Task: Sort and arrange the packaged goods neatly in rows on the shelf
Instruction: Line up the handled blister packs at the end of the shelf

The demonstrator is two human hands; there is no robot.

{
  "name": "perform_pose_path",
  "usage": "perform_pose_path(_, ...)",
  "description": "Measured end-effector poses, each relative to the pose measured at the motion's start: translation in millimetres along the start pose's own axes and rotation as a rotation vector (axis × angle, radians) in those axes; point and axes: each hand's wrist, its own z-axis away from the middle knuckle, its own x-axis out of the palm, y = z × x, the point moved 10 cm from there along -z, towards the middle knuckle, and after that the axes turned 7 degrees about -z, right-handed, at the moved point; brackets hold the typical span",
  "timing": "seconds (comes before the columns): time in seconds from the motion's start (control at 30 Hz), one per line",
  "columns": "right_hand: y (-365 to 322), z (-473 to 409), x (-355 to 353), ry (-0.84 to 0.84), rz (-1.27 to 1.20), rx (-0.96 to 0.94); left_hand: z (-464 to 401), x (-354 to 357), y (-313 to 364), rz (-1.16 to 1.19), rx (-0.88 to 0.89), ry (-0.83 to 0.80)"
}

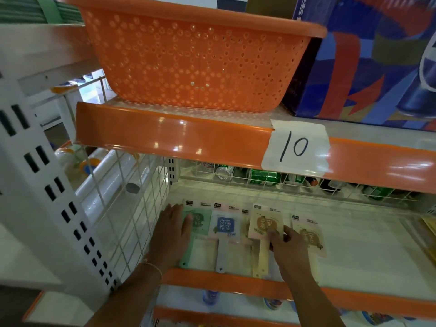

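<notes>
Basket [198,60] sits on the upper shelf, beside a box [368,67] cut off at right. Lower shelf [368,244] carries four packs in a row, long axes front to back, handles toward the front edge: green pack [200,224], blue pack [225,228], beige pack [264,224], tan pack [311,237]. Left hand [171,234] lies flat, fingers spread, covering the green pack's left side. Right hand [289,244] pinches the beige pack's lower edge. Print is illegible.

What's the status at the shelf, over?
Left hand flat on green pack. Right hand pinching beige pack. Four packs rowed; nothing blocking.
</notes>
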Motion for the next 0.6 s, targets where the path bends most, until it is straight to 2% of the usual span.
perform_pose_path(0.17, 1.7, -6.8, 6.7, 0.04, 0.284, -0.084, 6.0, 13.4, -19.1, -0.003, -0.042, -0.071)
perform_pose_path(0.3, 4.3, -10.1, 13.2, 0.04, 0.469, -0.199, 7.1, 13.1, -18.9, 0.0, -0.031, -0.063)
perform_pose_path(0.47, 11.3, -2.9, 9.2, 0.129, 0.547, -0.257, 7.9, 16.0, -13.9, -0.08, 0.039, -0.029)
perform_pose_path(0.6, 14.0, -3.3, 12.6, 0.099, 0.606, -0.232, 7.9, 16.8, -12.3, -0.065, 0.049, -0.032)
